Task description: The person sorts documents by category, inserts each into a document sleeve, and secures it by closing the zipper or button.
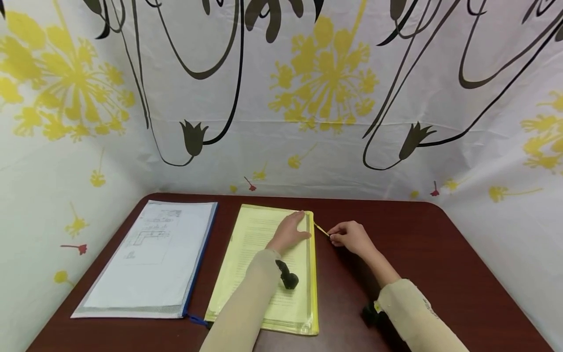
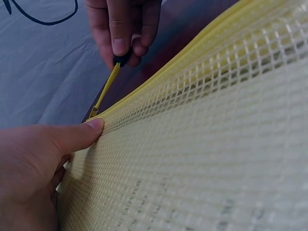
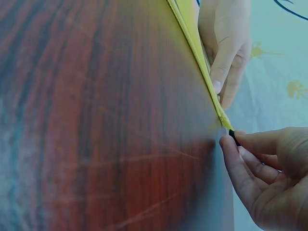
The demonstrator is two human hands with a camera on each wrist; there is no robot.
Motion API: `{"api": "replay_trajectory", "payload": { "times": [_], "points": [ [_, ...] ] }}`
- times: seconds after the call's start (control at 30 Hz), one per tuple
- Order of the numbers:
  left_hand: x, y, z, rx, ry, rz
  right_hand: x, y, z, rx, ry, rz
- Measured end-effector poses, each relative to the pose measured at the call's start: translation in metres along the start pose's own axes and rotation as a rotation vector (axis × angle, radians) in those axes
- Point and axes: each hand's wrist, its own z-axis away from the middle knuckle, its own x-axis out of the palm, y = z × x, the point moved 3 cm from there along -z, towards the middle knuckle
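A yellow mesh zip pouch [image 1: 264, 264] with printed sheets inside lies on the table. My left hand [image 1: 289, 231] rests on its upper right part. The thumb [image 2: 94, 126] presses the mesh beside the yellow zip edge [image 3: 197, 55], while the other fingers reach toward the top corner. Just right of that corner, my right hand [image 1: 352, 238] pinches the black end of the zip pull [image 3: 233, 136] between thumb and fingertips. A yellow cord [image 2: 107, 89] runs taut from this end to the slider at the pouch's upper right corner.
On the left lies a second pouch [image 1: 132, 274], blue-edged, with a drawn sheet in it and a blue pull cord [image 1: 198, 320] at its lower corner. The dark red-brown table [image 1: 422, 274] ends at a patterned white cloth [image 1: 246, 161] behind.
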Motion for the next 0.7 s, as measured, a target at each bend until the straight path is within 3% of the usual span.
{"api": "replay_trajectory", "payload": {
  "times": [0.7],
  "points": [
    [0.0,-0.001,0.001,-0.009,0.004,0.007,-0.001,0.001,0.011,-0.004,-0.028,-0.067]
  ]
}}
